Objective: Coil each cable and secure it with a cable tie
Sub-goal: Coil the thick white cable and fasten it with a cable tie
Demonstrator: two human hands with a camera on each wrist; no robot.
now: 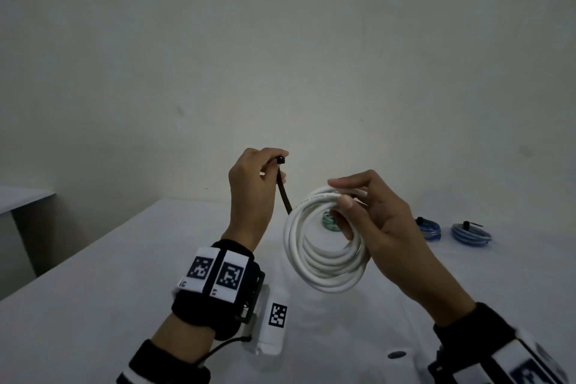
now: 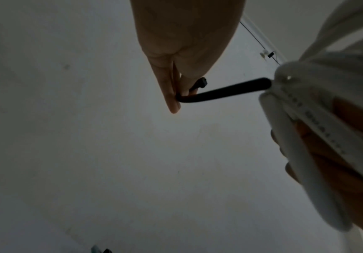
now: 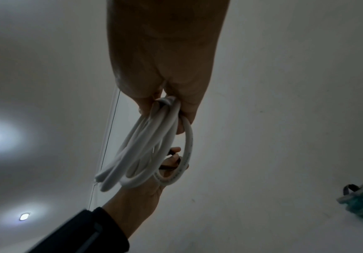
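A white cable (image 1: 324,254) wound into a round coil hangs in the air above the white table (image 1: 124,274). My right hand (image 1: 371,215) grips the coil's upper right part, thumb on the near side and fingers through the ring. In the right wrist view the coil (image 3: 146,150) hangs from that hand (image 3: 169,109). A black cable tie (image 1: 283,187) runs from the coil's upper left edge up to my left hand (image 1: 258,171), which pinches it near its square head. The left wrist view shows the tie (image 2: 224,93) bent between the left hand's fingers (image 2: 169,95) and the coil (image 2: 306,137).
Three tied coils lie at the back of the table: a teal one (image 1: 330,221) seen through the white ring, and two blue ones (image 1: 431,229) (image 1: 472,234) to the right. The teal coil (image 3: 362,200) also shows in the right wrist view. A plain wall stands behind.
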